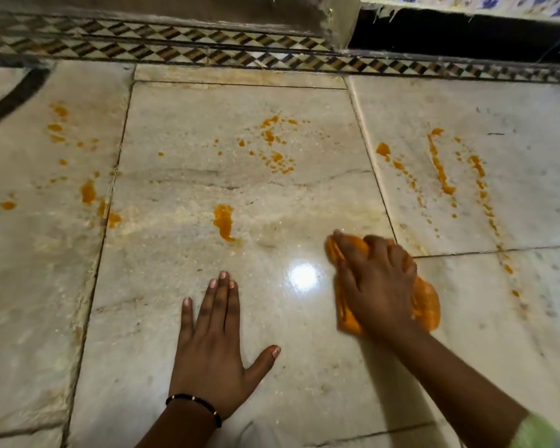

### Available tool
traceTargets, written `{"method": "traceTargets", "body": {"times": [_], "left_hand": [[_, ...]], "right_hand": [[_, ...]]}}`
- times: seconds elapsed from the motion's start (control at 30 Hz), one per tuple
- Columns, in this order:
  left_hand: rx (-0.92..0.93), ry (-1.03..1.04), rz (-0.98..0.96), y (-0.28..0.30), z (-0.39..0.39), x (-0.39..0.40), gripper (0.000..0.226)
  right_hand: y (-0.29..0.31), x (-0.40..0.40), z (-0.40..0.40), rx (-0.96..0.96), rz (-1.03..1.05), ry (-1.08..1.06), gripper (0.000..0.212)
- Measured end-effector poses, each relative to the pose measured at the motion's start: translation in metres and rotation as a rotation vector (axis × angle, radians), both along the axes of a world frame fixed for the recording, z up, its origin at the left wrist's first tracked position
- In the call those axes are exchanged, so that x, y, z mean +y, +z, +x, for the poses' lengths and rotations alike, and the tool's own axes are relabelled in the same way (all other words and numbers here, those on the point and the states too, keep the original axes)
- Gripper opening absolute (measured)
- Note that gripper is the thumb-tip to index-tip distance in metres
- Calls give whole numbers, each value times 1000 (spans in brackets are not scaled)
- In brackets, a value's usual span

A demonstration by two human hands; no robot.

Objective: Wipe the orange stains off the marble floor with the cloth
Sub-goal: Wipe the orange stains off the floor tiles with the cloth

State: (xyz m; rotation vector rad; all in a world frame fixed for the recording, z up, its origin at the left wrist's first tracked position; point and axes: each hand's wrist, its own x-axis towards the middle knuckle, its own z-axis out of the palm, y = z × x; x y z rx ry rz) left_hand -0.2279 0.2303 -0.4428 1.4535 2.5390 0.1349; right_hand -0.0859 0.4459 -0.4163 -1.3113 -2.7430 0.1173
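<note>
Right hand (377, 279): fingers curled over the bunched orange cloth (429, 302), pressing it on the marble floor (181, 253).
Left hand (215, 347): flat, fingers spread, on the floor.
Orange stains (223, 221): scattered beyond both hands.

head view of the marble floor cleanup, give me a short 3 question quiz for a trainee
1. True or false: the left hand grips the crumpled orange cloth.
2. Which hand wears the black beaded bracelet? A) left B) right C) neither
3. Fill in: the long orange stain on the glossy white marble floor nearest the cloth lies to the cloth's ____ in the picture.

Key
1. False: the left hand lies flat on the floor, and the right hand presses the cloth.
2. A
3. Left
</note>
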Motion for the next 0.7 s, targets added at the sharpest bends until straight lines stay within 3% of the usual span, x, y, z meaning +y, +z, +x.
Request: {"method": "traceTargets", "body": {"times": [0.07,0.17,0.27,0.47,0.6,0.7], "left_hand": [[-5,3,8,-1,-1,0,100],[9,-5,-6,-1,0,1,100],[24,-6,-6,-1,1,1,99],[20,-2,13,-1,0,-1,100],[19,-1,32,-3,-1,-2,100],[23,-6,37,-3,0,-2,100]], "right_hand": [[-3,-40,4,-27,10,1,55],[-4,-80,-30,-38,37,235,57],[-3,-53,-69,-48,14,396,55],[-1,42,-27,11,30,14,54],[0,18,35,35,-17,-195,63],[4,-33,61,-18,-95,-198,73]]}}
